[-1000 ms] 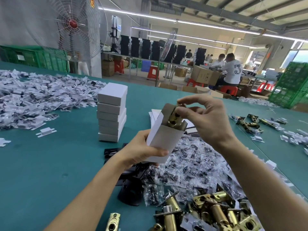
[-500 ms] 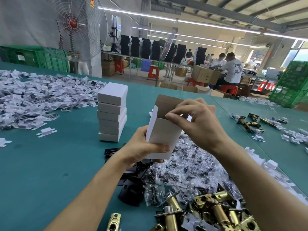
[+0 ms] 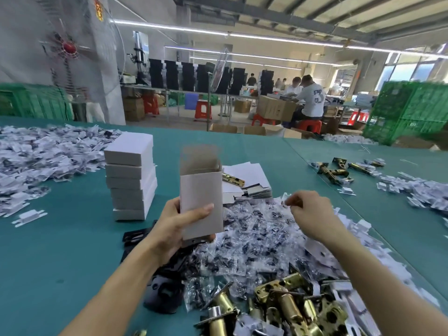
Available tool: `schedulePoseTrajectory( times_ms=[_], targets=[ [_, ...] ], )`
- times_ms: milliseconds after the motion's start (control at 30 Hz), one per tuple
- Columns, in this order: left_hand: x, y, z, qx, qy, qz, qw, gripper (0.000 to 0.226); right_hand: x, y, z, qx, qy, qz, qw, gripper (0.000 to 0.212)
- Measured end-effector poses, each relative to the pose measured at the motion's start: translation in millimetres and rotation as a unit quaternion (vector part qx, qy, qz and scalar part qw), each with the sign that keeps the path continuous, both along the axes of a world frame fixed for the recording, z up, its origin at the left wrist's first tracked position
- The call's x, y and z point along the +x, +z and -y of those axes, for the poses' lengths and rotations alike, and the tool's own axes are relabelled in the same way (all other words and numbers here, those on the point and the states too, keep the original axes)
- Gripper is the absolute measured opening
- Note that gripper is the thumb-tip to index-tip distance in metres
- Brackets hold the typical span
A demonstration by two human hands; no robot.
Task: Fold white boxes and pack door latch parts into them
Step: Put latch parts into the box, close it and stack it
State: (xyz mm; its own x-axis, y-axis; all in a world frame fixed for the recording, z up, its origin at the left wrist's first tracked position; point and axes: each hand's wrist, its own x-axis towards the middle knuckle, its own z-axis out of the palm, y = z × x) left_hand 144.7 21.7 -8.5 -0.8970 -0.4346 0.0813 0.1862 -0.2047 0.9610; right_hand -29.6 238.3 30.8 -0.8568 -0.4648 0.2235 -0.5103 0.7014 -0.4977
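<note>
Stack of closed white boxes (image 3: 131,175) stands left on the green bench (image 3: 60,251), finished. Centre, the left hand (image 3: 174,226) grips an upright box (image 3: 201,202), its top flap open and not yet sealed. The right hand (image 3: 312,214) pinches a small bag (image 3: 287,202) at the pile of bags (image 3: 254,238); brass latches (image 3: 286,306) await packing.

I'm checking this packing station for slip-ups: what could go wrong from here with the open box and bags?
The box, its top flap open, is held by the left hand alone; tilted, anything inside could slide out. The right hand seems to pinch a small bag from a tangled pile, so extra bags may lift with it. The uneven stack of boxes could topple if bumped.
</note>
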Motion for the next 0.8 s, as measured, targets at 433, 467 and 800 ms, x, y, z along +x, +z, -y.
schedulePoseTrajectory(
  times_ms=[433,467,800],
  targets=[
    [0,0,-7,-0.083,-0.029,-0.018,0.996,0.047,-63,-25,-17,0.19,-0.028,0.063,0.979,0.05],
    [0,-1,-7,-0.088,-0.033,-0.012,0.996,0.045,-67,-29,-18,0.2,-0.042,0.04,0.978,0.051],
    [-2,-12,-14,-0.136,-0.105,0.067,0.983,0.03,-77,-46,-14,0.277,-0.06,-0.029,0.958,0.041]
  ],
)
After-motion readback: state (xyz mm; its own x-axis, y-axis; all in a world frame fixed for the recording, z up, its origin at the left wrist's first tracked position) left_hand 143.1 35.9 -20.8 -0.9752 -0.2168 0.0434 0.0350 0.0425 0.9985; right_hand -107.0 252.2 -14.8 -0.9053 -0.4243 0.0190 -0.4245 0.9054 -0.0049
